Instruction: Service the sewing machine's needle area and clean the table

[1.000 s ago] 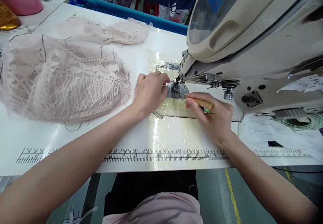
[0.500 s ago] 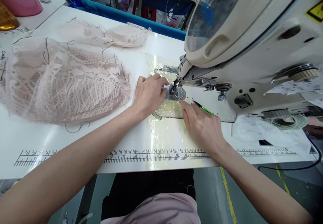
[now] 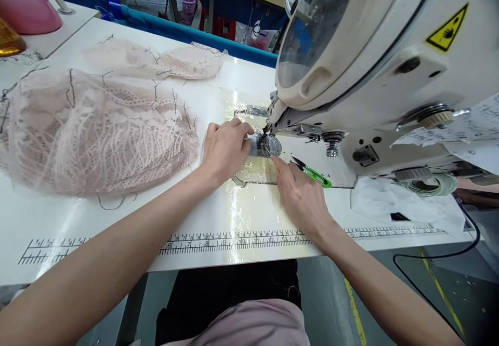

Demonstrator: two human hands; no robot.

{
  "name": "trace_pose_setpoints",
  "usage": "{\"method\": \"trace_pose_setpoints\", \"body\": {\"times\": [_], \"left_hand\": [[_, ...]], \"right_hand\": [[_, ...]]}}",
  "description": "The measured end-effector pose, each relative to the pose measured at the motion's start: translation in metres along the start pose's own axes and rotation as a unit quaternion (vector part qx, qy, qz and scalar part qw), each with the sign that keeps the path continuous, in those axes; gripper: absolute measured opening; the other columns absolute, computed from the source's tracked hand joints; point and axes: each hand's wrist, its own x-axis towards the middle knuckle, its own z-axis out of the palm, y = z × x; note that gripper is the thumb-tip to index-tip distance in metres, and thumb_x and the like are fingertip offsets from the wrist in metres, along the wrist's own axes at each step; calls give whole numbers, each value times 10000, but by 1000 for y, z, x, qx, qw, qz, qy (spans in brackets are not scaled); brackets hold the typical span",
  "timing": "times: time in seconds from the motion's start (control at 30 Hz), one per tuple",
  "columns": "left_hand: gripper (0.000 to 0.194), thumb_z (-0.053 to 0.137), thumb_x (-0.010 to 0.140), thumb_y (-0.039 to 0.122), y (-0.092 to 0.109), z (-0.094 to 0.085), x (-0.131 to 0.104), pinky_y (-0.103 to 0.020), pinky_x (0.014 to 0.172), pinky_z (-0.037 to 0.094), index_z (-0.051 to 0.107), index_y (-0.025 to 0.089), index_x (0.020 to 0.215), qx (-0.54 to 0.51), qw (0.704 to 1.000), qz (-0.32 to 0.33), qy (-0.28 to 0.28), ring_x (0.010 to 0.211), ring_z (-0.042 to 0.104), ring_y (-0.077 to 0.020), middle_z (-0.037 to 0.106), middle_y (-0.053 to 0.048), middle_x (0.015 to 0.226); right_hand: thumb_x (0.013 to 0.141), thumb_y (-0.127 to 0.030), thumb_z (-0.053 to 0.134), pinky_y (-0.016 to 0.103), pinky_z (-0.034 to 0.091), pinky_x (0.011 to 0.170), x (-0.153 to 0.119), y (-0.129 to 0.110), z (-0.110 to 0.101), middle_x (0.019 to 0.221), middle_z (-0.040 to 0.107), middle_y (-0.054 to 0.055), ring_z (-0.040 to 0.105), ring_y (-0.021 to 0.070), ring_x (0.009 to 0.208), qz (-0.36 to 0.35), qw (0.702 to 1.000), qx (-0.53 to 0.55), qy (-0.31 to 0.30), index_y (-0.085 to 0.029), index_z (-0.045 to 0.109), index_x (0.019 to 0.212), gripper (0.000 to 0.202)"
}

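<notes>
At the sewing machine, my left hand rests with bent fingers at the left side of the metal needle plate. Its fingertips are drawn together, and what lies under them is hidden. My right hand is closed in a pinch at the plate's lower right edge. A thin pale line runs from those fingertips onto the plate; I cannot make out what it is. Green thread snips lie on the machine bed right beside my right knuckles.
Pale pink lace fabric with dark loose threads covers the table's left side, and a smaller lace piece lies behind it. A printed ruler runs along the front edge. White cloth and a coiled cord sit at right.
The whole view has shifted slightly. More of the green snips shows beside my right hand. Both hands stay at the needle plate in nearly the same pose.
</notes>
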Motion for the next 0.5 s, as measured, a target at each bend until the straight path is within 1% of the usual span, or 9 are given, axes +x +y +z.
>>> {"method": "trace_pose_setpoints", "body": {"times": [0.13,0.3,0.4,0.5], "left_hand": [[234,491,918,146,0,0,0,-410,904,367,684,229,1022,1,1000,-3,-3,945,655,-224,717,-40,1069],[240,483,925,140,0,-1,0,-414,917,364,687,217,1027,0,1000,-1,-7,911,652,-212,714,-39,1076],[233,490,925,140,1,-1,0,-413,917,369,690,210,1020,0,1000,-5,-7,909,652,-210,714,-38,1062],[223,497,928,152,1,-1,0,-412,924,375,691,212,1019,0,1000,0,-5,915,655,-210,716,-42,1070]], "right_hand": [[922,-2,398,221,283,438,0,0,0,838,664,59,541,94,589,0,1000,16,6,-98,564,1309,432],[964,-45,435,227,328,467,-1,4,1,820,669,44,583,95,625,-41,997,38,47,-100,581,1281,354],[962,-55,465,231,324,457,-3,6,0,786,671,31,584,91,599,-39,996,48,64,-102,607,1245,320],[986,-91,462,226,335,458,-4,8,-2,814,700,47,595,90,598,-31,994,75,68,-93,610,1244,297]]}}
